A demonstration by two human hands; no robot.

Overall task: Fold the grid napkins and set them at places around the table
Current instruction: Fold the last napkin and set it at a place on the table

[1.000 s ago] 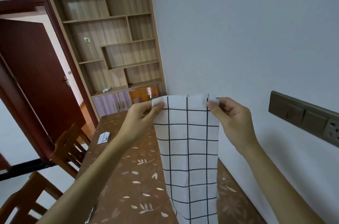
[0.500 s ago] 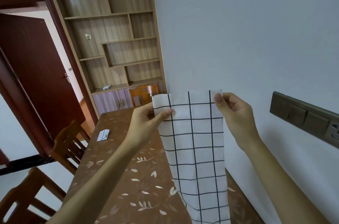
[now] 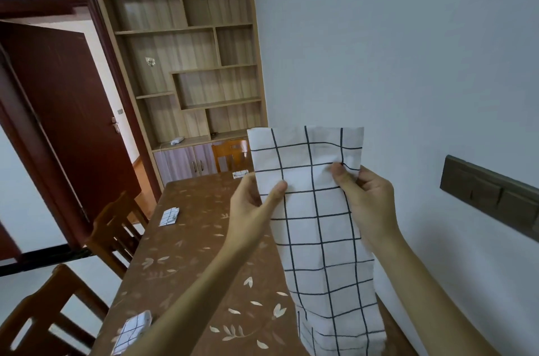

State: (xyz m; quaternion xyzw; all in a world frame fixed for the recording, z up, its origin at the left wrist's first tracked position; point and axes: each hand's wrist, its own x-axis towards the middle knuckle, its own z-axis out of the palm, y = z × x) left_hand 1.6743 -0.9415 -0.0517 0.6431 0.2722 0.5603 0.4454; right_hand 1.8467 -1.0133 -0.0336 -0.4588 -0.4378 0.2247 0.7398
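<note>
My only camera rides on my head, facing forward and slightly down along the table (image 3: 186, 253) toward the far shelf unit (image 3: 186, 63). It sits close to the grid napkin (image 3: 315, 239) between my left hand (image 3: 250, 209) and right hand (image 3: 370, 204) (wide lens, straight lines bow), wall (image 3: 408, 63) at right, door (image 3: 58, 122) far left.

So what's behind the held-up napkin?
The held napkin hides part of the table and of a chair back at the far end. The left hand and right hand pinch it, thumbs in front; fingertips behind are hidden.
</note>
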